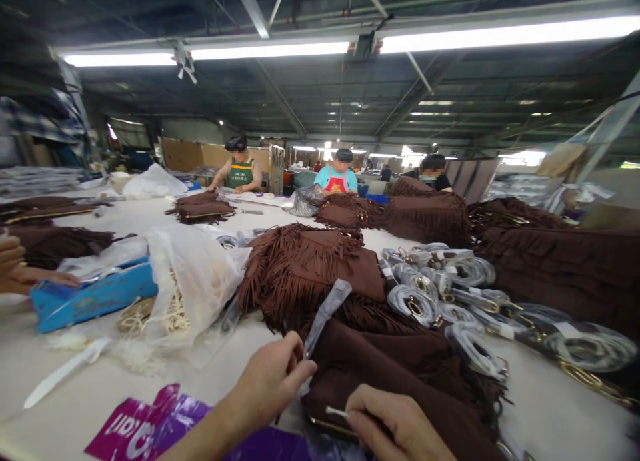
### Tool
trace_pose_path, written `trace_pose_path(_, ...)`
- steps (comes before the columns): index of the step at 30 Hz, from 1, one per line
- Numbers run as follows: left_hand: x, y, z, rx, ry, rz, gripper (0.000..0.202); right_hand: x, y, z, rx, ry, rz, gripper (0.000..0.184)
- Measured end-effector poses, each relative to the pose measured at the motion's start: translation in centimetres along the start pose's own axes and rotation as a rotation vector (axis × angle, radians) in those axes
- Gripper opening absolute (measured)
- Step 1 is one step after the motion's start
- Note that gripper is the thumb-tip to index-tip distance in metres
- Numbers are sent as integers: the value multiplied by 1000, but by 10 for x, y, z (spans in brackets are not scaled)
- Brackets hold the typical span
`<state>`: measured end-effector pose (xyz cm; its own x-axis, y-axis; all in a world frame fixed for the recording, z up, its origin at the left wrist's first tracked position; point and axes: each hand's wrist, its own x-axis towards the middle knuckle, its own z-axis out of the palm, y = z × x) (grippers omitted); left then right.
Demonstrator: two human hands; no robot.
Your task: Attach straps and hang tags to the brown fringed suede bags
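Observation:
Low in the middle, my left hand (275, 371) is closed in a pinch on a narrow transparent plastic sleeve (327, 311) that points up and away. My right hand (393, 421) is closed on a thin white strip (337, 412), whose tip sticks out to the left; its exact kind is too small to make out. Both hands are over a dark brown bag (365, 368) with a gold zipper along its near edge. Beyond it lies a pile of brown fringed bags (325, 261). Purple printed plastic (185, 418) lies beneath my left forearm.
Coiled straps in plastic (415, 304) with gold clasps spread to the right. On the left are a white plastic bag (193, 281), a blue tray (100, 294), a white blade-shaped tool (65, 374) and another person's hands (20, 268). Several people work across the table.

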<state>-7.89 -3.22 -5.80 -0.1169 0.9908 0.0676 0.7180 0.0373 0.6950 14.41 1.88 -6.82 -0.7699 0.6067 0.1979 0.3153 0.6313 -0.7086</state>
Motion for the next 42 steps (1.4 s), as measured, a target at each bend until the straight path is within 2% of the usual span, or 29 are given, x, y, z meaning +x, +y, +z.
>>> trace_pose_path(2, 9, -7, 6, 8, -19, -26, 24, 12, -5, -6, -29, 50, -3, 27)
trace_pose_path(4, 14, -16, 16, -89, -30, -21, 27, 23, -4, -6, -31, 75, 23, 24)
trace_pose_path(8, 19, -35, 28, -316, -68, -54, 15, 37, 6, 8, 7, 35, 86, 24)
trace_pose_path(13, 23, -49, 17, -551, -173, -161, 28, 46, 11, 26, 23, 8, 68, 26)
trace_pose_path(19, 21, -45, 4, -730, -184, -149, 24, 59, 3, 26, -74, -48, -98, 26)
trace_pose_path(24, 23, -52, 6, -833, -222, -165, 23, 62, 26, 36, -100, -105, -154, 23)
trace_pose_path(29, 25, -58, 9, -907, -241, -171, 26, 58, 47, 45, -113, -92, -210, 25)
trace_pose_path(31, 24, -59, 10, -929, -261, -163, 33, 57, 48, 46, -110, -60, -231, 24)
trace_pose_path(34, 22, -64, 11, -938, -342, -144, 68, 56, 48, 46, -105, -18, -233, 22)
trace_pose_path(36, 22, -69, 14, -919, -333, -98, 86, 56, 48, 46, -107, -8, -229, 22)
trace_pose_path(39, 24, -76, 18, -851, -268, -16, 87, 56, 50, 47, -116, -22, -236, 24)
trace_pose_path(42, 26, -81, 20, -825, -361, -2, 84, 55, 52, 48, -106, -35, -252, 23)
